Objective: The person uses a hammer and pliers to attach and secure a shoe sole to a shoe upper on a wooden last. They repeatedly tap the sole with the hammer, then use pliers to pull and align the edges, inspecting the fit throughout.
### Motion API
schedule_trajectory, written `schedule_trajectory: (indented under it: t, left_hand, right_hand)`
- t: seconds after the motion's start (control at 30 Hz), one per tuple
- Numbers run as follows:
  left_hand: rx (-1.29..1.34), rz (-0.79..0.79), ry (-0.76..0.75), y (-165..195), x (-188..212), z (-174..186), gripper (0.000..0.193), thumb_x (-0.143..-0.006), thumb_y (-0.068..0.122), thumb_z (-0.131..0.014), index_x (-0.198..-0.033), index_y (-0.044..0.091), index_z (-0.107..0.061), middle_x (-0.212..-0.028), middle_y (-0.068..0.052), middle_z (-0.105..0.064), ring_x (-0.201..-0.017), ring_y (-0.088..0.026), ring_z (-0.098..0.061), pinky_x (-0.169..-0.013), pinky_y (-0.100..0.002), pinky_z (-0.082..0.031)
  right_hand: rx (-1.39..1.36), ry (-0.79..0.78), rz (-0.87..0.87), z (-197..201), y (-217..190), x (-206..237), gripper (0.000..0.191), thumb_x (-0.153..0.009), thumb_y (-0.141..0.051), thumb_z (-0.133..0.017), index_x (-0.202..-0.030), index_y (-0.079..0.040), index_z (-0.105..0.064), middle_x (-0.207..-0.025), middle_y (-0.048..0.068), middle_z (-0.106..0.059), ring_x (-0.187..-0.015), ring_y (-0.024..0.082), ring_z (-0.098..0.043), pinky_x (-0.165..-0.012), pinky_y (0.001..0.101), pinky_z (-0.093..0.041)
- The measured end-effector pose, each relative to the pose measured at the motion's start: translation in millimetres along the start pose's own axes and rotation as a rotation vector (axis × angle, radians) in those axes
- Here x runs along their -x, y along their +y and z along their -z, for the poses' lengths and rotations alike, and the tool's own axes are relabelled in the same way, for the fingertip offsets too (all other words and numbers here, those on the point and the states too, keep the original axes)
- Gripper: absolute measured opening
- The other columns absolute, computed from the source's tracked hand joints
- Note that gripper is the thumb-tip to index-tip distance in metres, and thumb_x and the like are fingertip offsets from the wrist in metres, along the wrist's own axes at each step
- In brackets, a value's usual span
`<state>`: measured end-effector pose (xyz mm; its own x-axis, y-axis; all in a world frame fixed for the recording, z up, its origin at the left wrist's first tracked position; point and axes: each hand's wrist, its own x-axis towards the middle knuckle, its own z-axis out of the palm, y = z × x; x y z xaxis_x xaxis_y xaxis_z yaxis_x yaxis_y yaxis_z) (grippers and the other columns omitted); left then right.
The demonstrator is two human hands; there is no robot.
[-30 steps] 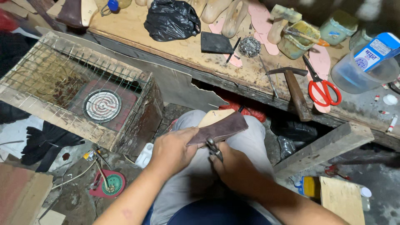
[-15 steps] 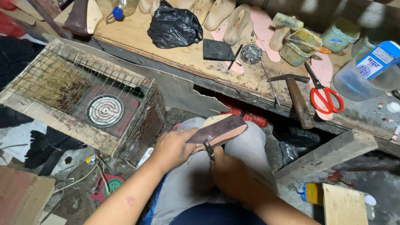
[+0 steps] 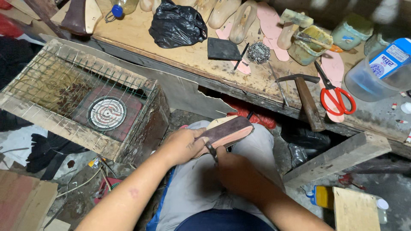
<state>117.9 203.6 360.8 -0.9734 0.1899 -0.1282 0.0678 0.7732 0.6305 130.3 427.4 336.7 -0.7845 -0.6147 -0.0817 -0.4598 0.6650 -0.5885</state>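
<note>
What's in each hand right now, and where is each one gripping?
The left hand holds the dark shoe upper on its last by the near end, resting on the lap. The right hand grips a metal tool by its handles, tip at the edge.

We see matt brown leather over a pale wooden shoe form (image 3: 227, 130), a dull metal tool (image 3: 211, 150), the rough scuffed wooden table (image 3: 141, 34), at one o'clock glossy red plastic scissor handles (image 3: 338, 99), a crinkled shiny black plastic bag (image 3: 177, 23)
</note>
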Motion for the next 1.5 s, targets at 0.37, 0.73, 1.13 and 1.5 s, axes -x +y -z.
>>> schedule_trajectory:
  t: [0.37,0.73,1.13,1.5]
  left_hand:
    - [-0.221,-0.055,0.024,7,-6,-3,0.068,-0.087,0.040,-0.069,-0.140,0.002,-0.050,-0.108,-0.027,-0.070,-0.105,-0.039,-0.067,-0.105,-0.051,-0.044]
    - [0.590,0.171,0.162,-78,-4,29,0.059,-0.076,0.027,-0.084,-0.124,0.000,-0.064,-0.100,-0.013,-0.077,-0.090,-0.020,-0.072,-0.078,-0.032,-0.057]
    - [1.142,0.412,0.527,-49,20,-75,0.043,-0.103,0.037,-0.060,-0.123,-0.001,-0.066,-0.110,-0.012,-0.070,-0.097,-0.016,-0.062,-0.087,-0.030,-0.049]
    - [1.873,-0.044,0.243,-31,-15,-20,0.046,-0.103,0.025,-0.052,-0.139,-0.003,-0.052,-0.129,-0.019,-0.067,-0.117,-0.028,-0.066,-0.103,-0.042,-0.050]
  right_hand:
    - [0.190,0.212,0.140,9,-11,-11,0.032,-0.093,-0.028,-0.067,-0.109,-0.002,-0.058,-0.086,0.019,-0.067,-0.075,0.032,-0.068,-0.070,0.0436,-0.055]
    - [-0.504,0.509,-0.424,49,74,-53,0.033,-0.098,-0.027,-0.067,-0.112,0.002,-0.059,-0.092,0.021,-0.068,-0.077,0.030,-0.065,-0.070,0.0431,-0.054]
    - [-1.197,-0.044,-0.341,12,59,-64,0.036,-0.080,-0.004,-0.077,-0.116,-0.003,-0.068,-0.094,0.008,-0.073,-0.080,0.020,-0.067,-0.074,0.0357,-0.055]
    - [-0.944,0.218,-0.241,50,9,-36,0.031,-0.089,-0.014,-0.070,-0.117,-0.003,-0.064,-0.093,0.007,-0.074,-0.079,0.013,-0.068,-0.072,0.0289,-0.056]
